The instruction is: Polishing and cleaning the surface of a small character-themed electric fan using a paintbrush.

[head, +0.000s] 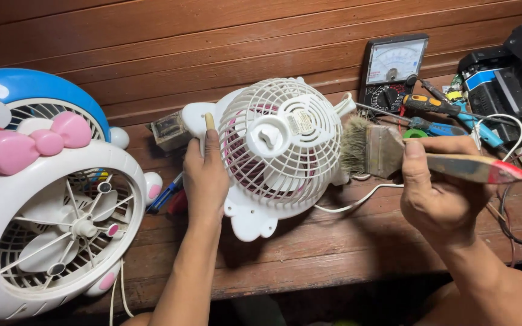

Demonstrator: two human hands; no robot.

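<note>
A wooden bench (pixel 345 247) of dark planks fills the view, with a plank wall behind it. At the near left stands the largest thing, a white fan (pixel 55 229) with a pink bow, its front grille and blades facing up; just behind it, far left, sits a blue and white fan (pixel 25 90). In the middle a small white fan (pixel 279 145) (pink blades show through the grille) is tipped up on its base, back grille toward the camera, its white cord (pixel 357 202) trailing right across the bench. The left hand (pixel 205 178) is clenched around this fan's left edge, thumb pointing up. The right hand (pixel 436 193) grips the red-tipped handle of a flat paintbrush (pixel 394 154), whose worn bristles touch the fan's right rim. At the far right stands a black meter (pixel 392 69) with a dial, then 2 screwdrivers (pixel 439 108) just beside it, and a black box (pixel 515 72) at the edge. A blue pen (pixel 165 193) lies near the left wrist.
</note>
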